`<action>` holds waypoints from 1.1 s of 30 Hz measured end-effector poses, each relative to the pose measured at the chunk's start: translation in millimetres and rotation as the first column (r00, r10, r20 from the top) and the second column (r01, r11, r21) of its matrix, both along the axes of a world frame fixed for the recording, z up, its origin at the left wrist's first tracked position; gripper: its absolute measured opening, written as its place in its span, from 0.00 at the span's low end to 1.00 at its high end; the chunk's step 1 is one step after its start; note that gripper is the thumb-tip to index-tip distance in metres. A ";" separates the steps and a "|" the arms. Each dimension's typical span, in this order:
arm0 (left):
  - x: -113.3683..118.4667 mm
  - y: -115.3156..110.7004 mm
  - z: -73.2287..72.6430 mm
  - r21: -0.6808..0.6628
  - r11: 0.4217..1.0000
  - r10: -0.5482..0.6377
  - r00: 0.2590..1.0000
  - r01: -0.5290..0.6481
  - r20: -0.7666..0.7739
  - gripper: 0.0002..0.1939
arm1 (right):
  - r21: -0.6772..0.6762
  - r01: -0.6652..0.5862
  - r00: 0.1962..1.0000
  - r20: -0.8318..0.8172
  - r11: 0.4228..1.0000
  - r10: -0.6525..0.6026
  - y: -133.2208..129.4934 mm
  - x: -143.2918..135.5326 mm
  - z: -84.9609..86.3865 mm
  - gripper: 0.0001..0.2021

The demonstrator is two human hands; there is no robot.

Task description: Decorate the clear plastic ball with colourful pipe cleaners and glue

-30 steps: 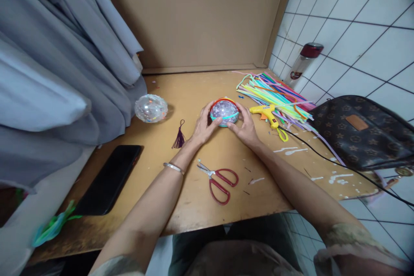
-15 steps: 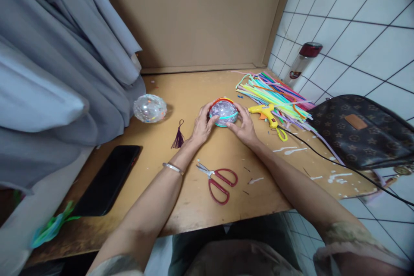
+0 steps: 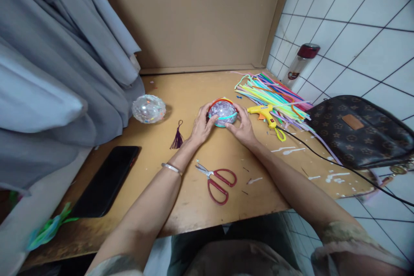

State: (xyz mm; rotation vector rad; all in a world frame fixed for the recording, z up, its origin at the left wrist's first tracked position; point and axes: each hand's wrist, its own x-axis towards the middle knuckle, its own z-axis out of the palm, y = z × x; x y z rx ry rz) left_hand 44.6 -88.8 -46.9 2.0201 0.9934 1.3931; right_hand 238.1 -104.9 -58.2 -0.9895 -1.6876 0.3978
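Nothing on the desk [image 3: 194, 220] has moved; I still have my left hand [image 3: 202, 127] and right hand [image 3: 243, 126] closed around the banded, speckled clear ball [image 3: 223, 112] at mid-desk. Open wood lies between it and the far edge. Nearer me are red-handled scissors [image 3: 215, 180]; at right, a glossy bag [image 3: 362, 131] shows a repeating monogram.

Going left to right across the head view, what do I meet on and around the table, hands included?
Black phone, clear speckled ball, dark tassel, left hand, ball with coloured bands, right hand, yellow glue gun, red-capped bottle, dark patterned bag.
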 end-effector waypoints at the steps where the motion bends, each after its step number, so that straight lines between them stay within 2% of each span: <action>1: 0.0 -1.7 1.5 -0.004 1.000 -0.006 1.000 0.006 0.001 0.31 | 0.006 0.008 1.000 0.009 1.000 -0.008 -0.8 -0.1 0.8 0.36; 10: -2.2 -3.3 -1.4 -0.081 0.995 0.054 0.998 -0.051 0.033 0.35 | 0.047 0.091 0.993 0.070 0.995 -0.095 -3.8 0.3 5.0 0.40; 14: -3.1 -5.8 -0.8 -0.024 0.989 0.145 0.988 -0.144 0.050 0.33 | 0.029 0.103 0.992 0.068 0.994 -0.104 -7.4 1.2 6.5 0.40; 16: -2.6 -9.4 1.8 0.048 0.979 0.198 0.979 -0.200 0.050 0.30 | 0.026 0.111 0.992 0.050 0.993 -0.112 -11.1 1.6 8.4 0.36; 20: 2.6 -17.9 8.7 0.177 0.953 0.246 0.969 -0.246 0.025 0.25 | 0.034 0.218 0.975 -0.052 0.975 -0.216 -16.7 3.5 11.1 0.18; 23: 7.7 -21.3 10.2 0.203 0.944 0.265 0.964 -0.261 0.011 0.25 | 0.005 0.309 0.945 -0.113 0.951 -0.306 -16.2 6.1 10.4 0.13; 26: 8.0 -18.2 3.6 0.142 0.944 0.294 0.954 -0.299 0.059 0.25 | -0.032 0.331 0.936 -0.120 0.943 -0.332 -14.5 8.0 8.7 0.12; 28: 4.0 -12.4 -5.3 0.038 0.939 0.335 0.934 -0.342 0.120 0.25 | -0.038 0.330 0.936 -0.115 0.943 -0.332 -14.3 7.8 8.0 0.12; 31: -6.3 -3.3 -20.0 -0.120 0.904 0.427 0.884 -0.411 0.189 0.23 | -0.053 0.336 0.934 -0.109 0.940 -0.340 -15.7 5.9 7.4 0.13; 33: -12.7 -1.7 -26.2 -0.167 0.887 0.458 0.868 -0.431 0.192 0.21 | -0.073 0.339 0.932 -0.108 0.938 -0.345 -17.0 4.7 6.9 0.15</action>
